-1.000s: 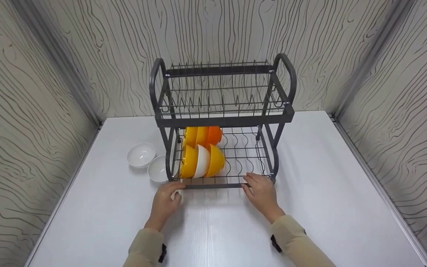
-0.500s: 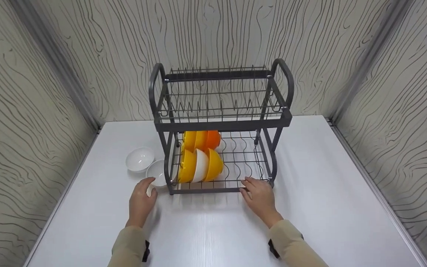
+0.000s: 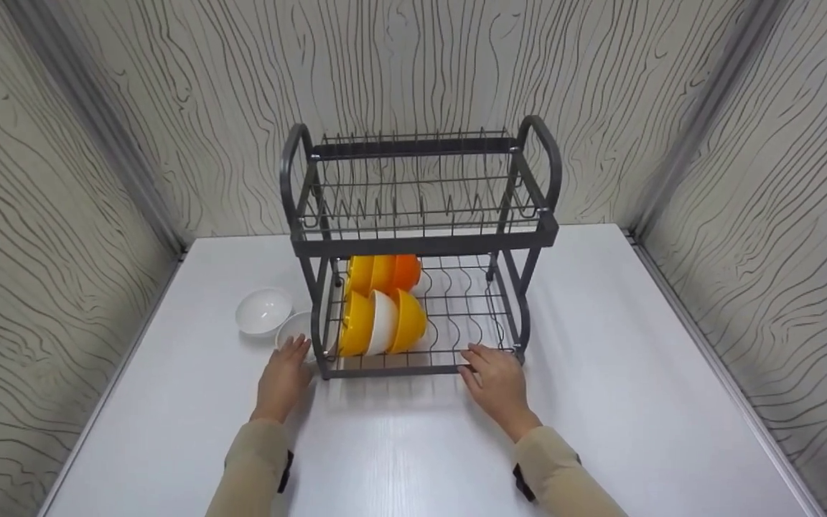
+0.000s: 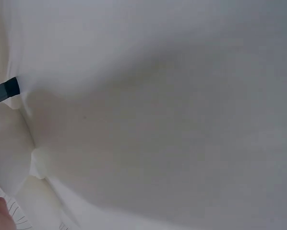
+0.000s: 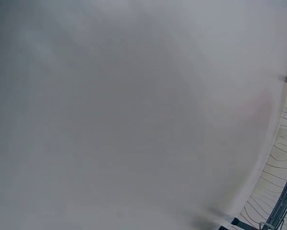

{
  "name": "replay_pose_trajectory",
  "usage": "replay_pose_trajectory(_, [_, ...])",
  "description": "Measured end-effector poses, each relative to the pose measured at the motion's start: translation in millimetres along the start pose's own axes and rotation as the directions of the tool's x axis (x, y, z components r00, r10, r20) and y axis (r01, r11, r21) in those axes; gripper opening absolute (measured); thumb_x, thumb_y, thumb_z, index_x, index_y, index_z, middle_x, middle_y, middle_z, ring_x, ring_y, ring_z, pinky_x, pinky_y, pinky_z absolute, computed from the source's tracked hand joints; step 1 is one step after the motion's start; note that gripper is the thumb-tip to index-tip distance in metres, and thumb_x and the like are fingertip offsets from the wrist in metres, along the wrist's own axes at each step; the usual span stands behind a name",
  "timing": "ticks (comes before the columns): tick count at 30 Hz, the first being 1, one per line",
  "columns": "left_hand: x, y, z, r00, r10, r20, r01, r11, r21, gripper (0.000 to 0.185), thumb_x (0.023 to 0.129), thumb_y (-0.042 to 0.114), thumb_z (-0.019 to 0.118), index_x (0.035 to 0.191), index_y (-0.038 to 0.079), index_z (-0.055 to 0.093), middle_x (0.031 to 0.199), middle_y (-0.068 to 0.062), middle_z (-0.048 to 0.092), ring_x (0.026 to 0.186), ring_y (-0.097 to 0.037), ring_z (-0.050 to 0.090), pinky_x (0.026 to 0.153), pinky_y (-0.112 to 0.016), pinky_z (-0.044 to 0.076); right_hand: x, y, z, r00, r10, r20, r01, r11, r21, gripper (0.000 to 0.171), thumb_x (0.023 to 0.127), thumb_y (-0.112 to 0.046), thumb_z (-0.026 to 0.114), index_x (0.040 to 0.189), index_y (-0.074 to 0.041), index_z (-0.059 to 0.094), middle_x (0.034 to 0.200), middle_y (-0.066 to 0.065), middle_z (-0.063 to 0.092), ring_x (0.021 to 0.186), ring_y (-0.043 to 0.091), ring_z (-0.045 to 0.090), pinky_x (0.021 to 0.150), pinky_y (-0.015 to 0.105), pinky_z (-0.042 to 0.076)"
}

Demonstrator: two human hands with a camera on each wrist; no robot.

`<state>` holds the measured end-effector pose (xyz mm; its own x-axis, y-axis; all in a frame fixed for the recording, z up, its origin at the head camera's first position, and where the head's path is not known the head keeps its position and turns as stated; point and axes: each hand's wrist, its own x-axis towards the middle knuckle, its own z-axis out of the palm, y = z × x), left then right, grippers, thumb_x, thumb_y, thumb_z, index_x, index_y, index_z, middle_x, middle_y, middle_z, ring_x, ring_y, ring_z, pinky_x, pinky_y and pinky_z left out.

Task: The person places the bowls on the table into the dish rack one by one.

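Note:
A two-tier dark dish rack (image 3: 424, 243) stands on the table. Its lower tier holds several bowls on edge, including a yellow bowl (image 3: 409, 322), a white bowl (image 3: 383, 323) and an orange bowl (image 3: 406, 273). My right hand (image 3: 500, 384) grips the rack's front rail near its right corner, fingers over it and thumb in front. Left of the rack, my left hand (image 3: 284, 379) has its fingers spread over the near side of a loose white bowl (image 3: 291, 328); whether they touch it I cannot tell. Its thumb is hidden in the head view.
Another white bowl (image 3: 263, 311) sits upright on the table, behind and left of the nearer one. The upper tier (image 3: 421, 187) overhangs the lower bowls. Wood-patterned walls (image 3: 413, 64) enclose the white table (image 3: 399, 445) at the back and both sides.
My left hand has left the rack's front left corner and moved left, then forward over the nearer loose white bowl. My right hand has stayed at the front rail.

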<state>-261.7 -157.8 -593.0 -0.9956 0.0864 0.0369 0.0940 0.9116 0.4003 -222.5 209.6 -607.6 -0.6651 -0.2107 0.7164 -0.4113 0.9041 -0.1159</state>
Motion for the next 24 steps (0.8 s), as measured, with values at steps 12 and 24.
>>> replay_pose_trajectory(12, [3.7, 3.5, 0.1, 0.999, 0.012, -0.036, -0.01, 0.998, 0.054, 0.019, 0.084, 0.011, 0.064, 0.103, 0.009, 0.069, 0.106, -0.009, 0.07, 0.108, -0.028, 0.061, 0.112, -0.045, 0.028, 0.6, -2.2, 3.1, 1.0, 0.009, 0.004, -0.009, 1.0, -0.011, 0.021, 0.077, -0.029, 0.071, 0.095, -0.017, 0.071, 0.1, -0.002, 0.071, 0.089, 0.018, 0.066, 0.077, 0.036, 0.051])
replay_pose_trajectory(24, [0.1, 5.0, 3.2, 0.999, -0.053, -0.004, 0.053, 0.995, 0.089, 0.016, 0.088, 0.014, 0.059, 0.096, 0.006, 0.07, 0.095, -0.01, 0.072, 0.097, -0.028, 0.066, 0.106, -0.047, 0.036, -1.1, -0.7, 1.9, 1.0, -0.002, -0.007, 0.002, 1.0, -0.029, 0.021, 0.074, -0.029, 0.073, 0.091, -0.018, 0.071, 0.099, -0.001, 0.071, 0.086, 0.018, 0.066, 0.074, 0.037, 0.05])
